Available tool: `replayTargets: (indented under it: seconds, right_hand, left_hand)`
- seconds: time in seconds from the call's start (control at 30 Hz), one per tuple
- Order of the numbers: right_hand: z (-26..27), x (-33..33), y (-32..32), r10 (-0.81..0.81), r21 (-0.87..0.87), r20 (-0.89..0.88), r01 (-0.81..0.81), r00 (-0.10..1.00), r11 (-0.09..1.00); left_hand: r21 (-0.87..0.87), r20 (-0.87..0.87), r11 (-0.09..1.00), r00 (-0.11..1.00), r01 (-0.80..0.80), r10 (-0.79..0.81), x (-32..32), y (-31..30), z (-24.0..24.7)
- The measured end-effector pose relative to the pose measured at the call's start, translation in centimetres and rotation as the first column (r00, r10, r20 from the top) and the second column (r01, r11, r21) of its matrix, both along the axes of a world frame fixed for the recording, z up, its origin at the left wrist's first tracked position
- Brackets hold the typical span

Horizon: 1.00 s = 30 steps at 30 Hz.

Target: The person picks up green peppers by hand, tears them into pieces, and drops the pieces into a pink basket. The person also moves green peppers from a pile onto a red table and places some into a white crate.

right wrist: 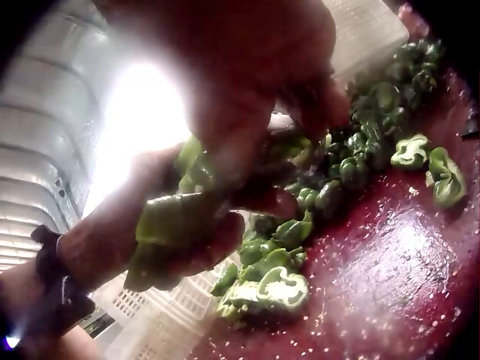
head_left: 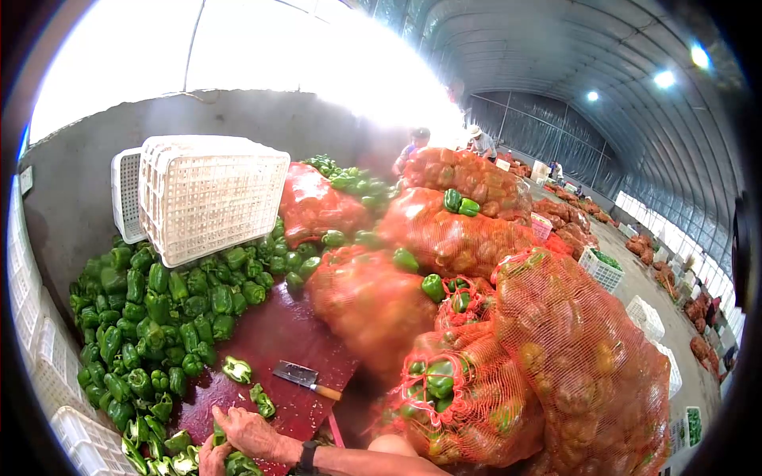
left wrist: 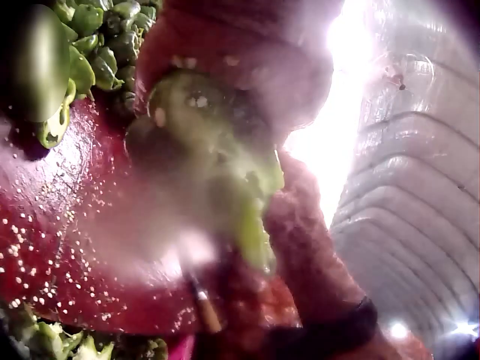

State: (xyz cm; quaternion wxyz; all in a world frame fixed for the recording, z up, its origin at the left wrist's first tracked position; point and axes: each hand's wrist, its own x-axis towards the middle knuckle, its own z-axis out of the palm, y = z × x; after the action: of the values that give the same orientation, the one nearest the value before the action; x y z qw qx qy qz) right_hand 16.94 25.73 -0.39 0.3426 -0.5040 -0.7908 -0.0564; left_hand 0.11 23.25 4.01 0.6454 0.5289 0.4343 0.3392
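Low in the head view, the left hand (head_left: 213,458) grips green pepper pieces (head_left: 240,465). The right hand (head_left: 248,433) is against it, thumb and fingers on a piece of green pepper (head_left: 219,433) between the two hands. An opened pepper (left wrist: 217,150) with its pale inside showing fills the middle of the left wrist view, partly blurred. In the right wrist view the left hand's fingers curl round a green piece (right wrist: 176,217), and the right hand (right wrist: 232,82) reaches over it from above. Its fingertips are partly hidden. Cut peppers (head_left: 237,369) lie on the dark red surface (head_left: 262,333).
A cleaver (head_left: 297,374) with a wooden handle lies on the red surface, right of the hands. Whole green peppers (head_left: 159,301) are heaped at the left below white crates (head_left: 214,198). Full red mesh sacks (head_left: 579,357) stand at the right. People are farther back.
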Motion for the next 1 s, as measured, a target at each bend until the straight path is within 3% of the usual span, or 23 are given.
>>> replayTargets:
  seconds: [0.2, 0.3, 0.4, 0.47, 0.5, 0.53, 0.6, 0.67, 0.7, 0.73, 0.77, 0.8, 0.9, 1.0]
  right_hand:
    - [-0.6, -0.4, 0.3, -0.02, -0.003, 0.016, 0.02, 1.0, 1.0]
    - [-0.6, -1.0, 0.4, -0.1, -0.003, 0.081, 0.1, 0.992, 0.995]
    - [0.8, 0.0, 0.7, -0.017, -0.007, -0.052, 0.016, 0.998, 1.0]
    - [2.3, 1.1, 0.5, 0.013, 0.006, 0.093, -0.014, 0.996, 1.0]
    - [2.0, 1.5, 0.9, 0.114, 0.072, -0.117, -0.106, 0.987, 0.992]
    - [4.8, 1.3, -0.2, 0.017, -0.18, -0.52, -0.13, 0.854, 0.975]
    - [6.5, 1.6, -0.5, 0.002, -0.259, -0.642, -0.22, 0.766, 0.941]
    - [6.5, 2.3, -0.2, -0.045, -0.305, -0.687, -0.231, 0.725, 0.924]
    - [6.7, 2.6, 0.0, -0.06, -0.333, -0.712, -0.26, 0.7, 0.906]
    - [7.0, 2.4, 0.4, 0.022, -0.221, -0.714, -0.256, 0.7, 0.941]
    - [7.4, 2.5, 0.1, -0.048, -0.322, -0.741, -0.291, 0.67, 0.901]
    - [8.8, 2.3, -0.4, -0.125, -0.417, -0.756, -0.326, 0.642, 0.848]
    - [8.5, 1.9, -0.6, -0.151, -0.524, -0.671, -0.321, 0.726, 0.789]
    - [6.9, 1.6, -0.2, 0.004, -0.341, -0.581, -0.247, 0.814, 0.907]
  left_hand:
    - [0.04, 0.026, 0.999, 0.999, 0.03, -0.031, -0.7, 0.6, -1.3]
    - [0.144, 0.052, 0.989, 0.998, -0.037, 0.029, -0.1, 0.4, -1.0]
    - [0.262, -0.051, 0.965, 0.998, -0.022, 0.036, 0.0, 0.4, 0.0]
    - [0.284, -0.064, 0.958, 0.996, -0.041, 0.061, -0.5, 0.2, -0.6]
    - [0.229, -0.079, 0.972, 0.995, -0.044, 0.064, -1.0, 0.8, -2.0]
    - [0.331, -0.164, 0.943, 0.984, -0.015, 0.073, -1.4, 0.9, -2.2]
    - [0.29, -0.131, 0.955, 0.986, -0.065, 0.107, -1.2, 0.5, -0.8]
    - [0.071, 0.005, 0.985, 0.987, -0.158, 0.158, -0.8, 0.6, -1.0]
    - [0.11, -0.007, 0.983, 0.988, -0.15, 0.152, -0.8, 0.5, -0.7]
    - [0.15, -0.02, 0.979, 0.989, -0.139, 0.144, -0.7, 0.6, -0.3]
    - [0.062, 0.041, 0.989, 0.991, -0.133, 0.13, -0.6, 0.4, 0.2]
    - [0.112, 0.059, 0.984, 0.989, -0.14, 0.134, -0.5, 0.6, -0.3]
    - [-0.046, 0.16, 0.987, 0.974, -0.155, 0.161, -0.1, 0.6, -0.5]
    - [-0.189, 0.23, 0.967, 0.95, -0.17, 0.212, 0.1, 0.4, 1.1]
